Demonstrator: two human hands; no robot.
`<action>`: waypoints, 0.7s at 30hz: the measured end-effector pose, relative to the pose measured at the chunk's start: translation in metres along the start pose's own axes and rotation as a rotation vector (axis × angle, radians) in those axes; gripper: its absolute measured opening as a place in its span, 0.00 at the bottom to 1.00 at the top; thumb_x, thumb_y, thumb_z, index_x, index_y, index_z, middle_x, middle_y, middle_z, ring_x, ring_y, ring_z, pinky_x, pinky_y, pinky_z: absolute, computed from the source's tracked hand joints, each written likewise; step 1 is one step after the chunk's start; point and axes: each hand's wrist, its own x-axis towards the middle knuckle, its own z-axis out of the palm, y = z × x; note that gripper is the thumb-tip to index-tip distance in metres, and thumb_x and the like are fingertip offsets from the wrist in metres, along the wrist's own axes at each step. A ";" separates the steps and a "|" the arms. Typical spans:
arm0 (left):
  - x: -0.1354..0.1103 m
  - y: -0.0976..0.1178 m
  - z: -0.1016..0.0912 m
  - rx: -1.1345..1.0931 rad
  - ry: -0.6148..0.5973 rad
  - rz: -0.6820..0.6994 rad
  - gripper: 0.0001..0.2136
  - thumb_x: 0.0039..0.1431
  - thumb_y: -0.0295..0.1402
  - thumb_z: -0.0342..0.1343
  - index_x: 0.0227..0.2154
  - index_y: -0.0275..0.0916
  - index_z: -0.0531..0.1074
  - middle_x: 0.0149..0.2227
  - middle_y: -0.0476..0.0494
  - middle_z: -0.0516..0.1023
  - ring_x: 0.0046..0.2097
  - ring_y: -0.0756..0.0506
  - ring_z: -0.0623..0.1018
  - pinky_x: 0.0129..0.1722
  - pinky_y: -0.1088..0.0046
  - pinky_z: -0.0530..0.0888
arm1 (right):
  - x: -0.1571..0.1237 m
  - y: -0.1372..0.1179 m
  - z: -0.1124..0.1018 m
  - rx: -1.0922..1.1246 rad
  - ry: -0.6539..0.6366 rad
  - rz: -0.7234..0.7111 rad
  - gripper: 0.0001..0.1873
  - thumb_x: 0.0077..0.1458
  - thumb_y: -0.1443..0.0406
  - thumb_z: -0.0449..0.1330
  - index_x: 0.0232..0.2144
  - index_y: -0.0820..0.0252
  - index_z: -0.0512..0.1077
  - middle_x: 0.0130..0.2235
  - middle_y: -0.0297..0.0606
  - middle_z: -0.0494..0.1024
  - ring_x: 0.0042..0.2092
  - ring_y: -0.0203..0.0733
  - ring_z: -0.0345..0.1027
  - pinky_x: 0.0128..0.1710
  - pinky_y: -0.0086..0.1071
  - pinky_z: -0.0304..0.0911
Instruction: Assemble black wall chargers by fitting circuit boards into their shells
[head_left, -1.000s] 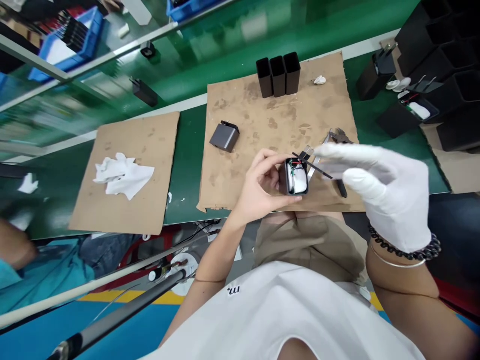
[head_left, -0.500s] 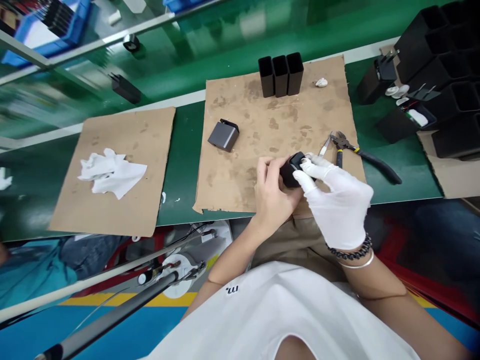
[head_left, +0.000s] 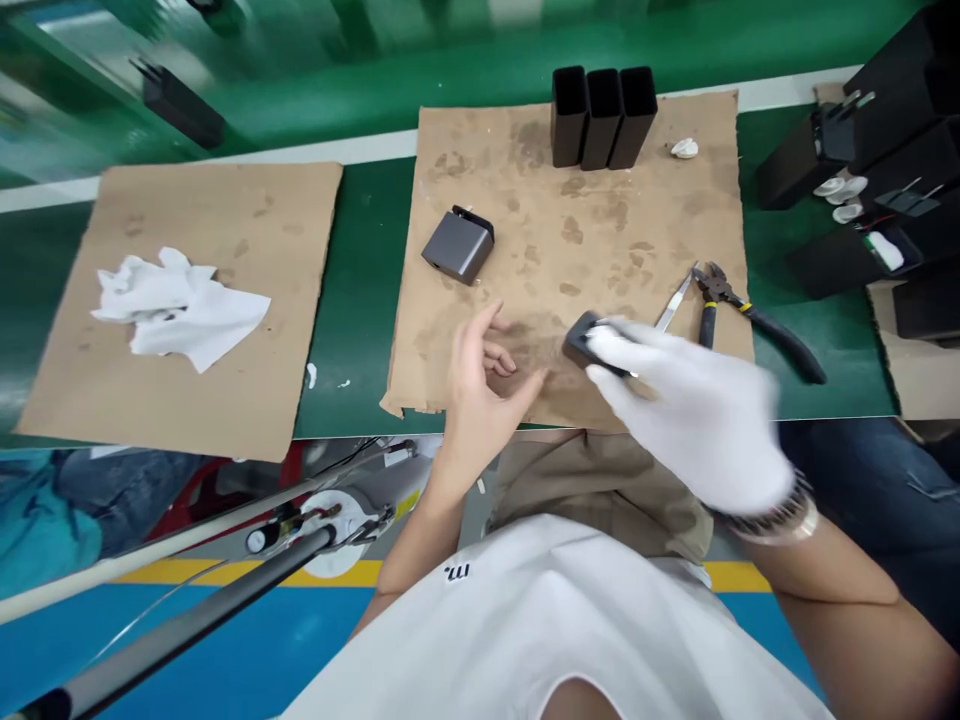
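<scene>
My left hand (head_left: 484, 385), bare, hovers at the front of the cardboard mat (head_left: 517, 290) with its fingers apart and nothing in them. My right hand (head_left: 697, 415), in a white glove and smeared by motion, grips a small black casing (head_left: 577, 345) between thumb and fingers; the glove hides part of it. A gap separates the casing from my left hand. Behind them rests a grey power adapter (head_left: 457, 247). Cutting pliers (head_left: 750, 308) with black and yellow handles lie right of the casing, beside a slim pointed metal tool (head_left: 675, 298).
Three open black sleeves (head_left: 603, 120) stand at the mat's back. Black adapter units (head_left: 806, 155) and casings crowd the right. Crumpled white cloth (head_left: 180, 305) lies on another cardboard sheet (head_left: 225, 405) at left. The bench edge runs before my lap.
My left hand has let go of the casing and moved left, its fingers opening. My right hand still holds the casing. The view has shifted.
</scene>
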 end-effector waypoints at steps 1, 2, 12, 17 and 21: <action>-0.001 -0.001 -0.002 -0.018 -0.008 -0.006 0.31 0.62 0.39 0.67 0.65 0.49 0.62 0.54 0.41 0.72 0.37 0.52 0.74 0.42 0.72 0.76 | 0.000 0.002 0.004 -0.012 -0.012 -0.028 0.19 0.64 0.66 0.62 0.56 0.51 0.79 0.55 0.37 0.82 0.47 0.49 0.83 0.40 0.35 0.77; 0.000 -0.001 -0.003 -0.053 -0.031 -0.008 0.30 0.63 0.40 0.66 0.65 0.48 0.64 0.55 0.40 0.72 0.39 0.51 0.75 0.42 0.73 0.76 | 0.001 0.004 0.008 -0.026 -0.010 -0.064 0.18 0.63 0.66 0.62 0.54 0.52 0.80 0.53 0.37 0.84 0.46 0.48 0.83 0.40 0.35 0.77; 0.029 0.014 0.019 -0.393 -0.268 -0.102 0.16 0.73 0.43 0.51 0.52 0.42 0.79 0.55 0.40 0.80 0.45 0.46 0.81 0.40 0.73 0.79 | 0.003 0.009 0.006 0.062 -0.018 -0.092 0.17 0.63 0.63 0.65 0.54 0.51 0.79 0.56 0.37 0.82 0.53 0.49 0.81 0.52 0.40 0.80; 0.028 0.021 0.022 -0.264 -0.196 0.020 0.14 0.75 0.37 0.49 0.53 0.42 0.78 0.52 0.41 0.82 0.51 0.45 0.81 0.50 0.68 0.78 | 0.002 0.005 0.014 -0.124 0.067 -0.102 0.11 0.67 0.64 0.61 0.48 0.55 0.81 0.53 0.40 0.83 0.46 0.47 0.84 0.39 0.35 0.79; 0.028 0.023 0.024 -0.200 -0.170 0.104 0.13 0.75 0.33 0.47 0.52 0.40 0.77 0.53 0.42 0.82 0.56 0.46 0.79 0.58 0.68 0.75 | -0.002 0.003 0.018 -0.198 0.117 -0.114 0.10 0.67 0.63 0.61 0.47 0.56 0.80 0.53 0.40 0.83 0.43 0.46 0.84 0.37 0.35 0.77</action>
